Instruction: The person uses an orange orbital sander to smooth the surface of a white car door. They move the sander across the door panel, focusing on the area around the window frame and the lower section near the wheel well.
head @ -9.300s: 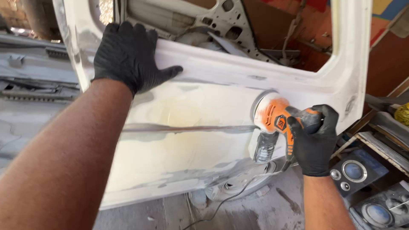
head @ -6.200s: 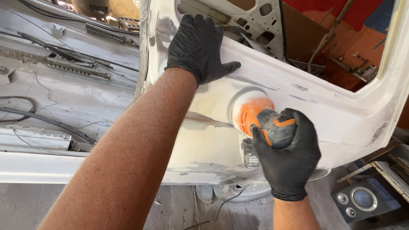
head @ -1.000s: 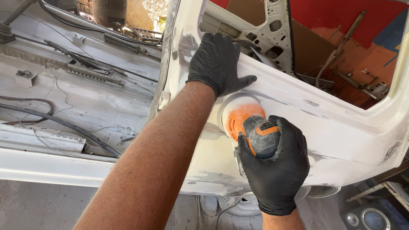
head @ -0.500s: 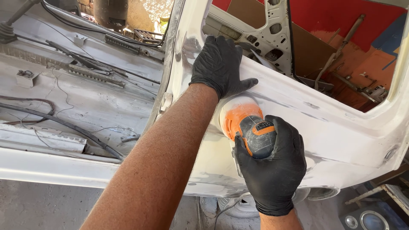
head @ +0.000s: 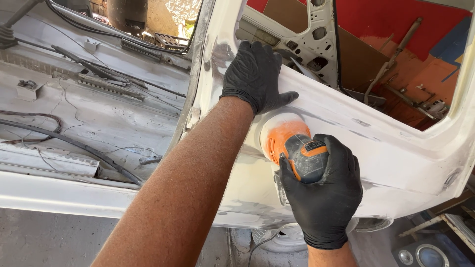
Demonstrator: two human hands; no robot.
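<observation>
- Head view: the right hand point(head: 324, 195), in a black glove, is wrapped tightly around the grey and orange body of an orbital sander point(head: 292, 146), fingers curled over its top and side.
- The sander's round pad lies flat against the outer skin of a white car door point(head: 396, 163), just below the sill of the window opening and near the door's front edge.
- The left hand point(head: 255, 74), also in a black glove, lies spread and flat on the door, palm down, with its fingers reaching up over the window sill and its thumb point(head: 284, 99) stretched out toward the sander. It grips nothing; it only presses on the panel.
- The left hand sits just above the sander, the thumb almost touching the rim of the pad.
- The left forearm point(head: 183, 193) is bare and runs from the lower left of the picture up to the door.
- The door panel shows dull, sanded patches of grey and white filler around and below the sander.
- Through the window opening a red wall point(head: 396, 24) and a bare inner door frame point(head: 316, 29) with cut-out holes can be seen.
- To the left lies a stripped white car body point(head: 74, 113) with black cables point(head: 64, 141) running across it.
- At the lower right corner, on the floor, sits a round speaker point(head: 430, 254).
</observation>
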